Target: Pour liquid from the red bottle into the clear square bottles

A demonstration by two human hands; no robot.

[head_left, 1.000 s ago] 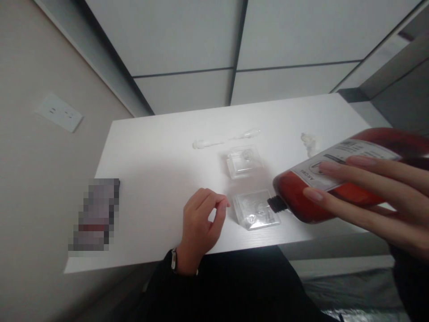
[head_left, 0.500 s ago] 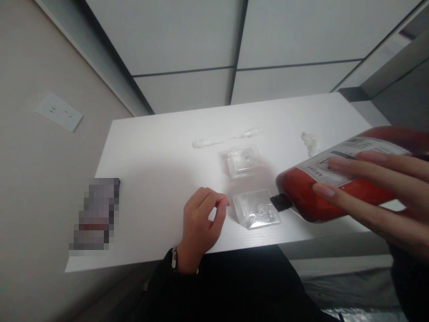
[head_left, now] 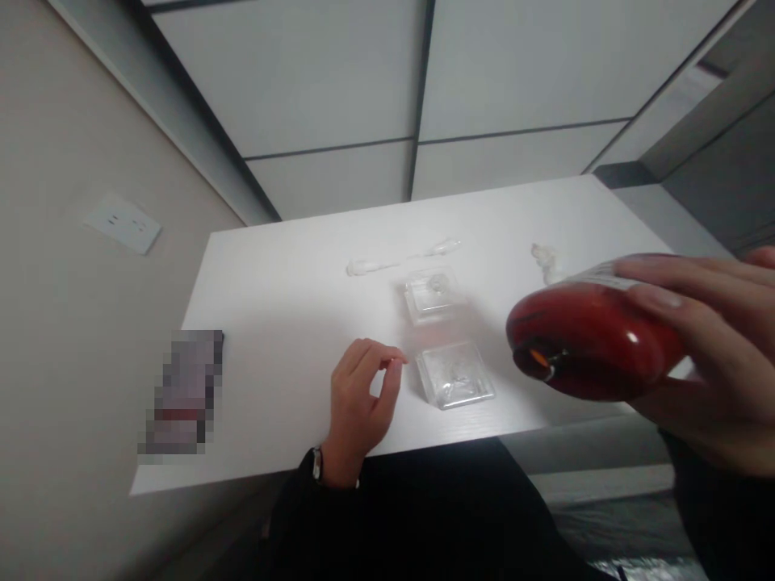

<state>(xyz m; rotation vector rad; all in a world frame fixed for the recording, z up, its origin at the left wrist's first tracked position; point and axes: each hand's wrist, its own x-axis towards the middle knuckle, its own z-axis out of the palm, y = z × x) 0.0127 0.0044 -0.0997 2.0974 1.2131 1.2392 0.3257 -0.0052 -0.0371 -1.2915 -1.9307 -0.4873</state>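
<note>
Over the white table [head_left: 272, 355], the red bottle [head_left: 590, 331] has turned since the earlier frame, its mouth [head_left: 538, 360] apparently facing the viewer. The right hand [head_left: 718, 343] has its fingers clamped round it, hiding the table's right part. The left hand [head_left: 362, 391], thumb and fingertip together, is beside the nearer clear case [head_left: 457, 377]; farther back lie the second case [head_left: 433, 298], slim dropper-like pieces [head_left: 368, 266] and a crumpled translucent scrap [head_left: 545, 260].
</note>
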